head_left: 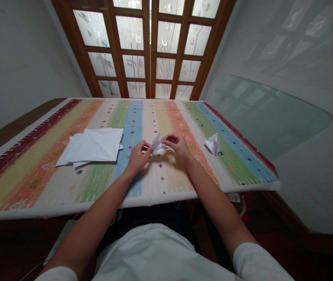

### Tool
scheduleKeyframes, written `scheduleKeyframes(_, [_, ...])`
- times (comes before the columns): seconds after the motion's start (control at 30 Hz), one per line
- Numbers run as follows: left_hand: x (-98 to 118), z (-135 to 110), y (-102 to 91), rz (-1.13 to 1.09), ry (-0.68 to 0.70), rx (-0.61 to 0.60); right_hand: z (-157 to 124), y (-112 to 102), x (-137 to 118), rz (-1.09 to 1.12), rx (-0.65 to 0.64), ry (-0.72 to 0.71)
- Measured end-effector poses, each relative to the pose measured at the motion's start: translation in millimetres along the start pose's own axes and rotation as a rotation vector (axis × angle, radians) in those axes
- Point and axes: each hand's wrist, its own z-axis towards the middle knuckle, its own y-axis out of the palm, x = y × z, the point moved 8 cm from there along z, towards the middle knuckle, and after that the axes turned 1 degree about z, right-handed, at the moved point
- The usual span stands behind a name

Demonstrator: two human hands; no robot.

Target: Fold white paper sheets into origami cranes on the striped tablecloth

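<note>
- White paper sheets (pixel 91 146) open things up on the left: a loose stack, corners fanned out, lying flat on the striped cloth (pixel 37 175) across its orange and green bands, just to the left of the hands.
- Next along, the left hand (pixel 138 156) reaches in over the blue stripe. Its fingers are curled in tight, and thumb and fingertips pinch the left end of the folded paper piece.
- Dead centre sits the folded paper piece (pixel 158 145) itself, small, white and creased into points. It is caught between the two hands and held just above the pale middle stripe, with its shadow on the cloth beneath.
- Over to the right hand (pixel 179 146): knuckles up and fingers bent down, it is closed on the right side of the same piece from above, with the wrist low over the orange band.
- Further right, a second folded figure (pixel 213 144) stands on its own on the green stripe, pointed and white. It is well apart from both hands and touched by neither.
</note>
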Motion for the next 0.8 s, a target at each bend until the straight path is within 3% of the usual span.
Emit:
scheduleKeyframes(0.2, [-2, 3, -3.7, -0.047, -0.019, 0.023, -4, 8, -5, -0.025, -0.049, -0.031])
scheduleKeyframes(0.37, [2, 2, 3.6, -0.132, 0.036, -0.05, -1, 0, 19, 0.198, -0.033, 0.159])
scheduleKeyframes(0.5, [3, 2, 6.8, -0.203, 0.079, -0.078, -1, 4, 22, 0.232, -0.146, 0.185])
scheduleKeyframes(0.67, [-3, 4, 2.9, -0.292, 0.052, -0.018, -10, 23, 22, 0.209, -0.324, 0.233])
scheduleKeyframes(0.8, [-3, 2, 1.8, -0.233, 0.049, -0.005, -8, 19, 27, 0.16, -0.218, 0.229])
